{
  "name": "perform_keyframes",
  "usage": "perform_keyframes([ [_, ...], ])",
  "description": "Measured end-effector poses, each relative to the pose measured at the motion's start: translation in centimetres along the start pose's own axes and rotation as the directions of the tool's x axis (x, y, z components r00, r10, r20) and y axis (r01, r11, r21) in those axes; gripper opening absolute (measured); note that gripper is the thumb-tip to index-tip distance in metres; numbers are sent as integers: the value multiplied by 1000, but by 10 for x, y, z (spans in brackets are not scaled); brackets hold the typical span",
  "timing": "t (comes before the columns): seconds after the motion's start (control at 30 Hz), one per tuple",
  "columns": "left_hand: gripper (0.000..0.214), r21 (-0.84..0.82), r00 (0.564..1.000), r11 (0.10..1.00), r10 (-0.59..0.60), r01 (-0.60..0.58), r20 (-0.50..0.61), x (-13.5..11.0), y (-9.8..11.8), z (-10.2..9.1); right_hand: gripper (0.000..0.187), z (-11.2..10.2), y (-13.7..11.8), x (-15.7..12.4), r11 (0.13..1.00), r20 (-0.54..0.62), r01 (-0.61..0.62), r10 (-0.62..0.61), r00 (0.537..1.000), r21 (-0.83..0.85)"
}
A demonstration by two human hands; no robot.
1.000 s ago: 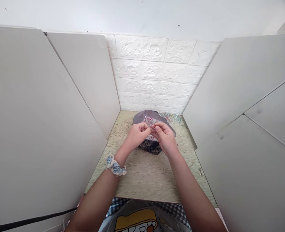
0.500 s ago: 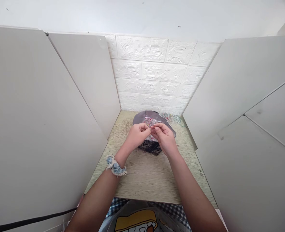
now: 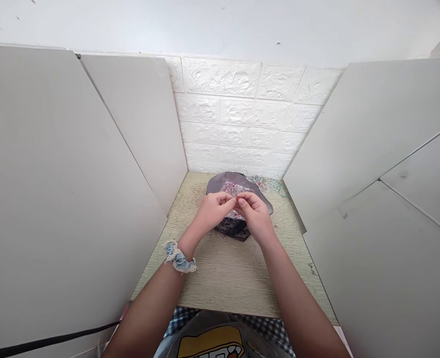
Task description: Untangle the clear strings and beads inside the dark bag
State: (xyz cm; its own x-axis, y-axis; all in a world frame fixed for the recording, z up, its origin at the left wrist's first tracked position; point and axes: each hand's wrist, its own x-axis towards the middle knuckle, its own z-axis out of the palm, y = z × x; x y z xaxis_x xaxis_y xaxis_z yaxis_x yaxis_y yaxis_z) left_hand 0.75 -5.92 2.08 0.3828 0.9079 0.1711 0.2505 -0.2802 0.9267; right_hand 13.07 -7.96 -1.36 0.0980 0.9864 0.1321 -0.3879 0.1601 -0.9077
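Observation:
Over a grey and black cloth pouch or wrap [image 3: 220,183] that holds many small pink, red and clear beads [image 3: 232,188], both hands meet fingertip to fingertip. My left hand [image 3: 213,211] is closed in a pinch of thumb and forefinger, a blue scrunchie [image 3: 180,258] on its wrist. My right hand [image 3: 256,216] pinches too, its thumb against the forefinger. A tiny reddish speck shows between the fingertips, too small to name. Fingers and palms hide part of the beads and the cloth.
Behind the cloth, at the right, lies a tangle of pale green and clear strung beads [image 3: 267,184]. Tiny brown bits [image 3: 199,191] are scattered at the back left of the wooden table [image 3: 227,283]. White panels [image 3: 138,124] flank both sides, with a brick-patterned wall [image 3: 238,109] behind.
My fingertips have come closer together, and less of the reddish thing shows between them. The whole view has shifted very slightly. The cloth and beads stay put.

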Motion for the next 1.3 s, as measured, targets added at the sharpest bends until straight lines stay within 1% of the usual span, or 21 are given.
perform_keyframes([
  [0.13, 32, -5, 1000, 1000, 1, -1, 6, 0, 0, -1, 20, 0, -1, -1, 1000, 20, 8, -8, 1000, 2],
  [0.27, 33, -31, 1000, 1000, -6, 6, 13, 1, 1, -3, 22, 0, -1, -1, 1000, 13, 8, -8, 1000, 13],
  [0.4, 32, -83, 998, 996, -17, 22, 56, 2, 1, -5, 23, -1, -2, 0, 1000, 2, 9, -9, 1000, 7],
  [0.53, 30, -130, 995, 990, -33, 45, 96, 2, 2, -6, 24, 0, -5, -1, 1000, -4, -16, 16, 1000, -27],
  [0.63, 31, -110, 996, 992, -50, 58, 77, 3, 2, -6, 23, 1, -6, -3, 997, 3, -12, 13, 1000, -73],
  [0.8, 34, -73, 996, 994, -78, 82, 47, 2, -2, -6, 17, 0, -5, -4, 982, 30, 51, -46, 998, -180],
  [0.9, 35, -62, 993, 992, -106, 109, 43, 3, -4, -5, 18, 0, -4, -5, 972, 22, 64, -61, 998, -226],
  [1.03, 31, -104, 993, 988, -110, 114, 42, 3, -3, -4, 19, 0, -3, -6, 967, -12, 75, -80, 997, -242],
  [1.13, 22, -116, 992, 986, -122, 123, 23, 2, 1, -4, 20, -1, -2, -6, 959, -32, 93, -106, 994, -269],
  [1.2, 13, -174, 989, 974, -140, 146, 49, 1, 3, -6, 21, -1, -2, -6, 952, -46, 115, -133, 990, -283],
  [1.3, 8, -321, 975, 929, -134, 187, 180, 0, 3, -8, 22, -2, -1, -5, 945, -32, 148, -165, 986, -291],
])
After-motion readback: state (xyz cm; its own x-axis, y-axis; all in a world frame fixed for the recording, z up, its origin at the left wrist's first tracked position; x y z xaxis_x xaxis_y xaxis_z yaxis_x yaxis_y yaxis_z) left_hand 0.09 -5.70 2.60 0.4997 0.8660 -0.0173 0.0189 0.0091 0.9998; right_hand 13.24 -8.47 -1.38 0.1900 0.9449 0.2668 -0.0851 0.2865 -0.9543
